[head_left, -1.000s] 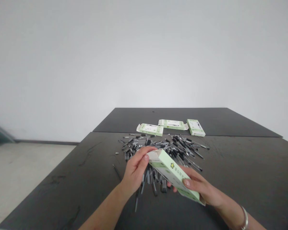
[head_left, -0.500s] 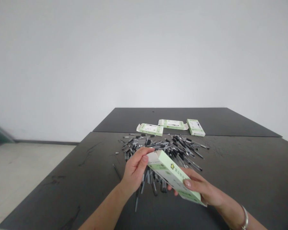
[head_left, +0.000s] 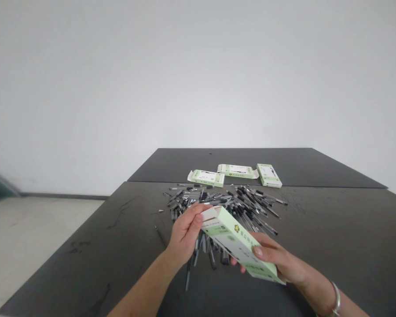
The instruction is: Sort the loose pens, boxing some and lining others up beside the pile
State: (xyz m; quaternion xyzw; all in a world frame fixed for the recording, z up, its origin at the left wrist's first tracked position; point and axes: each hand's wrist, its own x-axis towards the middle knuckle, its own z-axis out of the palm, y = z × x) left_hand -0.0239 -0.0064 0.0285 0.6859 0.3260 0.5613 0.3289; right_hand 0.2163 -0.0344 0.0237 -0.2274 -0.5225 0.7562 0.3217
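Between my hands a long green-and-white pen box [head_left: 239, 246] is held tilted above the table, its upper left end turned toward my left hand. My right hand [head_left: 270, 257] wraps around the lower right part, thumb on the printed face and fingers underneath. At the upper end, my left hand [head_left: 188, 231] pinches the white end flap between thumb and fingers. Whether anything is inside the box cannot be seen. Below and behind it lies a loose heap of black and clear pens [head_left: 247, 207], partly hidden by the box and hands.
Three more green-and-white boxes lie behind the pens: a left box [head_left: 207, 178] and a middle box [head_left: 239, 171] with flaps out, and a right box [head_left: 269, 176]. The dark table [head_left: 323, 237] has a seam across it. A white wall stands behind.
Almost nothing differs. The box has shifted very slightly in my hands, and both hands keep their grip.
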